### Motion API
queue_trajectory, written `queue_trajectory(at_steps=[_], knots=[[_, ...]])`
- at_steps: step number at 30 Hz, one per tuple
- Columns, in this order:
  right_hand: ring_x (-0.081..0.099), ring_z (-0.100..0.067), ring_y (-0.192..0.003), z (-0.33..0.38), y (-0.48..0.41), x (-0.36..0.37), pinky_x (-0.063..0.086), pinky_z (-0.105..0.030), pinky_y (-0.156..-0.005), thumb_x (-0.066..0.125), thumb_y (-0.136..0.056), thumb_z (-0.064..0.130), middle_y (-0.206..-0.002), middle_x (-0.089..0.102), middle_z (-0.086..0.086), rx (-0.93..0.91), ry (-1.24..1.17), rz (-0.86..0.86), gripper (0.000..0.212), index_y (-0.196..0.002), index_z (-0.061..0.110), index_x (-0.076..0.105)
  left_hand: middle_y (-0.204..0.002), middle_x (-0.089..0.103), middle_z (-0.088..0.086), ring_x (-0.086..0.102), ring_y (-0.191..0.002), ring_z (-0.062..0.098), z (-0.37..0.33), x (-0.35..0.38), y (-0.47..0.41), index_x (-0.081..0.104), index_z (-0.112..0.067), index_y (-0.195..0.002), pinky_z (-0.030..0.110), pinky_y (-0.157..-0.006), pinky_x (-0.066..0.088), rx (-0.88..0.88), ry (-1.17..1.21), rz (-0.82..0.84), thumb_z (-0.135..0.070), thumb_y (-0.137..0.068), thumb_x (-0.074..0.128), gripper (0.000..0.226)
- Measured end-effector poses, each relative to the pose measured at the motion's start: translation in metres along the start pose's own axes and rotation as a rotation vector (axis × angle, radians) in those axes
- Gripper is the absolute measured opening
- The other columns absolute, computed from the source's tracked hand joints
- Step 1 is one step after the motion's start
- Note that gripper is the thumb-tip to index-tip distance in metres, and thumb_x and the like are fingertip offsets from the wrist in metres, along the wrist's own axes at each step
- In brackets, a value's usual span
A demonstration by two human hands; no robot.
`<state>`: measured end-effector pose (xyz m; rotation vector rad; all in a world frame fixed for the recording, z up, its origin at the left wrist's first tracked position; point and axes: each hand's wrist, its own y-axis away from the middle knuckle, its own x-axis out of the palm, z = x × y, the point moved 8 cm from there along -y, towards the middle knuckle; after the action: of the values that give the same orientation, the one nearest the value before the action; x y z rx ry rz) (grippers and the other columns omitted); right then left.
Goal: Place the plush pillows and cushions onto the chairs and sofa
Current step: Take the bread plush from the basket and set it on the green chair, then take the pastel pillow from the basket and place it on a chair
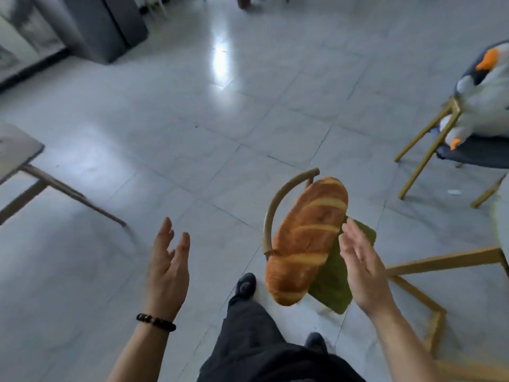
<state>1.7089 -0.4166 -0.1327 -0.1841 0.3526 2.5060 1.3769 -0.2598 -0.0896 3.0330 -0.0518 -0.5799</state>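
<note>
A long bread-shaped plush pillow lies tilted across a small chair with a curved wooden back and a green seat. My right hand hovers just to the pillow's right, fingers spread, holding nothing. My left hand, with a bead bracelet at the wrist, is raised over bare floor well left of the pillow, palm inward and empty. At the right edge a white goose plush with an orange beak rests on a dark chair with gold legs.
A table with slanted wooden legs stands at the left. Gold frame legs of more furniture cross the lower right. A dark grey cabinet stands at the back left. Glossy tiled floor fills the middle; my legs and shoes are below.
</note>
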Motion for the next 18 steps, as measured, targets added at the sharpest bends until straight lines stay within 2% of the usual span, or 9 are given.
queue_trajectory(at_steps=[3,5,8,9,11,13,15,16,18], knots=[[0.05,0.003,-0.129,0.014,0.001,0.04,0.04,-0.033,-0.113,0.047,-0.099,0.056,-0.143,0.047,0.028,-0.059,0.067,0.164,0.056,-0.153,0.043,0.037,-0.156,0.038,-0.004,0.041,-0.14,0.012,0.025,-0.046,0.054,0.032,-0.021,-0.156,0.03,-0.111,0.036,-0.061,-0.006,-0.1,-0.048,-0.097,0.053,0.069],[0.049,-0.008,-0.135,0.029,0.01,0.077,0.039,-0.04,-0.117,0.047,-0.1,0.054,-0.151,0.047,0.018,-0.095,0.087,0.25,0.059,-0.155,0.036,0.038,-0.155,0.037,-0.007,0.04,-0.141,0.011,0.035,-0.089,0.085,0.03,-0.021,-0.156,0.034,-0.114,0.035,-0.103,-0.005,-0.184,-0.05,-0.096,0.054,0.071],[0.045,-0.02,-0.143,0.06,0.04,0.147,0.038,-0.046,-0.118,0.046,-0.097,0.068,-0.158,0.044,0.008,-0.148,0.103,0.389,0.071,-0.157,0.032,0.035,-0.157,0.037,-0.004,0.04,-0.14,0.011,0.05,-0.171,0.129,0.03,-0.021,-0.157,0.033,-0.114,0.035,-0.142,0.01,-0.367,-0.05,-0.096,0.052,0.071],[0.046,-0.019,-0.142,0.069,0.054,0.174,0.039,-0.047,-0.117,0.047,-0.094,0.074,-0.156,0.044,0.011,-0.161,0.105,0.444,0.076,-0.157,0.033,0.035,-0.156,0.037,-0.005,0.041,-0.138,0.01,0.057,-0.2,0.144,0.03,-0.024,-0.156,0.031,-0.112,0.036,-0.153,0.01,-0.436,-0.054,-0.096,0.051,0.071],[0.05,-0.014,-0.138,0.081,0.083,0.232,0.042,-0.045,-0.116,0.048,-0.094,0.071,-0.152,0.045,0.017,-0.197,0.123,0.553,0.073,-0.156,0.035,0.035,-0.155,0.038,-0.008,0.042,-0.135,0.008,0.078,-0.255,0.173,0.031,-0.026,-0.156,0.021,-0.102,0.038,-0.183,0.025,-0.564,-0.054,-0.097,0.05,0.068],[0.052,0.003,-0.129,0.086,0.113,0.292,0.043,-0.032,-0.114,0.049,-0.096,0.059,-0.15,0.045,0.018,-0.262,0.143,0.647,0.067,-0.156,0.034,0.036,-0.154,0.041,-0.007,0.044,-0.134,0.007,0.105,-0.305,0.2,0.033,-0.024,-0.155,0.011,-0.092,0.036,-0.226,0.054,-0.666,-0.043,-0.098,0.05,0.062],[0.05,0.017,-0.119,0.088,0.15,0.357,0.042,-0.005,-0.098,0.048,-0.091,0.054,-0.148,0.046,0.016,-0.297,0.194,0.734,0.07,-0.156,0.031,0.037,-0.152,0.044,-0.008,0.045,-0.135,0.007,0.136,-0.354,0.224,0.035,-0.025,-0.154,0.01,-0.091,0.035,-0.277,0.091,-0.736,-0.032,-0.099,0.053,0.058],[0.05,0.016,-0.118,0.089,0.172,0.39,0.041,0.001,-0.089,0.049,-0.09,0.053,-0.147,0.046,0.016,-0.308,0.224,0.787,0.071,-0.156,0.03,0.037,-0.152,0.045,-0.008,0.045,-0.136,0.007,0.15,-0.379,0.236,0.036,-0.026,-0.153,0.012,-0.093,0.035,-0.291,0.116,-0.767,-0.027,-0.099,0.056,0.058],[0.051,0.011,-0.119,0.092,0.214,0.45,0.042,-0.003,-0.086,0.051,-0.088,0.054,-0.145,0.047,0.015,-0.32,0.266,0.901,0.072,-0.156,0.034,0.035,-0.151,0.048,-0.005,0.046,-0.137,0.008,0.173,-0.425,0.255,0.036,-0.025,-0.153,0.018,-0.098,0.036,-0.319,0.159,-0.837,-0.022,-0.098,0.06,0.06]])
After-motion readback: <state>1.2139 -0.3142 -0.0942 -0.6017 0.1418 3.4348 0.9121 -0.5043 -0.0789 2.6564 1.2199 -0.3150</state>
